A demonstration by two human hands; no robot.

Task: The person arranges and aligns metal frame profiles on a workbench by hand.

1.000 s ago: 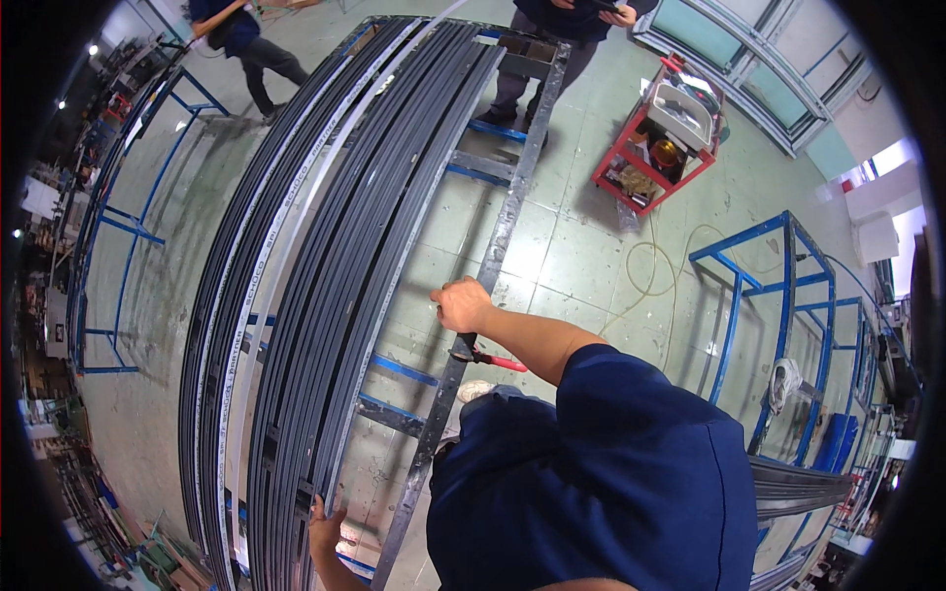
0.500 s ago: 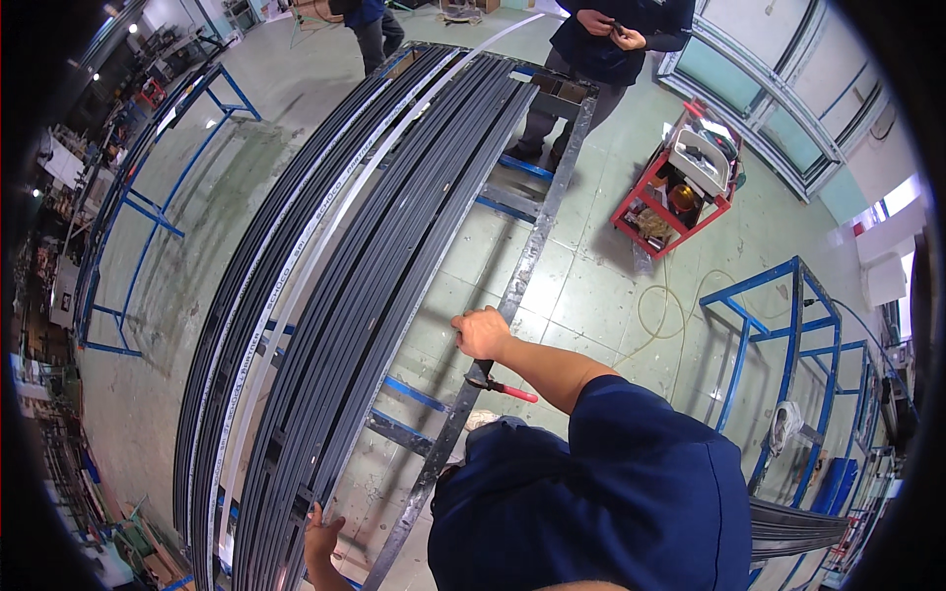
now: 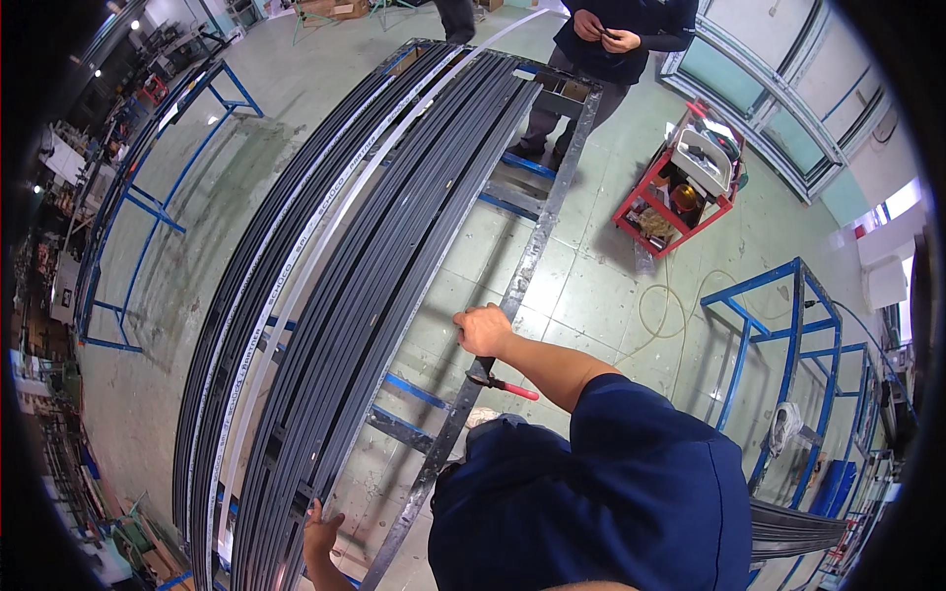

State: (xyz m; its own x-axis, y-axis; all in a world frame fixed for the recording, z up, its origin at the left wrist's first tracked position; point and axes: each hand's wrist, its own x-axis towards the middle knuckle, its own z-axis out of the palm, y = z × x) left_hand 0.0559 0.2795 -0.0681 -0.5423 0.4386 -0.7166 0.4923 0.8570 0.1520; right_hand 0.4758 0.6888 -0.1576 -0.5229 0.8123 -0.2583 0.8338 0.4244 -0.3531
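Note:
Long dark grey profiles (image 3: 394, 231) lie side by side in a bundle across a metal rack. My right hand (image 3: 484, 330) is closed over the rack's near side rail (image 3: 532, 251), its fingers curled past the inner edge. Just below it, a clamp with a red handle (image 3: 514, 390) sits on the rail. At the lower left, my left hand (image 3: 320, 537) touches the near edge of the profiles, with index finger and thumb apart. White printed film strips (image 3: 281, 281) run along the farther profiles, and a loose pale strip (image 3: 340, 212) lies lengthwise beside them.
Beyond the rack's far end, a person (image 3: 616, 44) holds a small dark item in both hands. A red tool cart (image 3: 680, 182) stands to the right. Blue metal stands (image 3: 749, 295) are at right and left. A thin hose (image 3: 665, 310) loops on the floor.
At the top, another person's legs have shifted to the right, behind the rack's far end. Both of my hands stay in nearly the same places.

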